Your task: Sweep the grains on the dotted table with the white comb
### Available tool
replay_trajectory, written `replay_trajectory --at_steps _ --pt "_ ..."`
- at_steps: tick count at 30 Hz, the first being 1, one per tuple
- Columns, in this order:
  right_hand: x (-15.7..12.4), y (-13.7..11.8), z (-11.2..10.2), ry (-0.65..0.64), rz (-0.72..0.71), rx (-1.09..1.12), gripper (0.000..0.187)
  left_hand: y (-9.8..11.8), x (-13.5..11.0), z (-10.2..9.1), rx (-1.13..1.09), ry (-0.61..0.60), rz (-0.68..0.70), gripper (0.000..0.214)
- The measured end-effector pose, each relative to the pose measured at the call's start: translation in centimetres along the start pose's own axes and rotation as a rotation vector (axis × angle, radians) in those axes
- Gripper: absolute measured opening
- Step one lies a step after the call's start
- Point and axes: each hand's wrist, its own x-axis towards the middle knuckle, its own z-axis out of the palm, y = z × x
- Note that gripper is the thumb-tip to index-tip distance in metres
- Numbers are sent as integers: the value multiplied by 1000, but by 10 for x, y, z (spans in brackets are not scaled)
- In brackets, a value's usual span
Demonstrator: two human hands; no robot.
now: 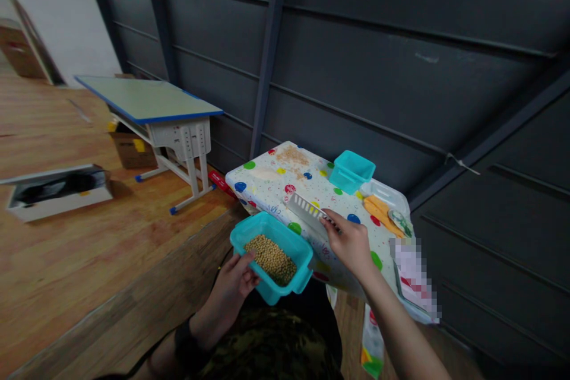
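My left hand (235,282) grips the near left rim of a turquoise plastic bin (296,244), its thumb over the edge. Pale round beans (269,254), which look like soybeans, lie in the bin, with greener ones at the near end. The bin is held at the front edge of a table with a balloon-print cloth (278,187). In my right hand (350,243) is a flat white slotted piece (307,209), pinched at its right end. It is tilted over the table's front edge, just right of the bin; its exact kind is unclear.
On the table are a second turquoise bin (351,171), scattered light-brown bits (291,157), a white tray (392,195), an orange cloth (382,214) and a round green-and-white item (401,222). A dark panelled wall (356,59) stands behind. A desk (151,98) is at left.
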Motion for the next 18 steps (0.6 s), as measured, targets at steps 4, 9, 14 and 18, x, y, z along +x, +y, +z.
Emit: replay_trajectory --at_steps 4,9,14,18 --pt "-1 2 1 -16 0 4 32 1 -1 1 -10 -1 0 48" --pt "-3 1 -1 -21 -12 13 31 1 -1 3 -29 10 6 50" --pt "-5 -3 -4 5 -47 24 28 2 -3 5 -32 21 8 51" --pt "-6 -7 -8 9 -64 33 27 1 -2 4 -25 27 6 46"
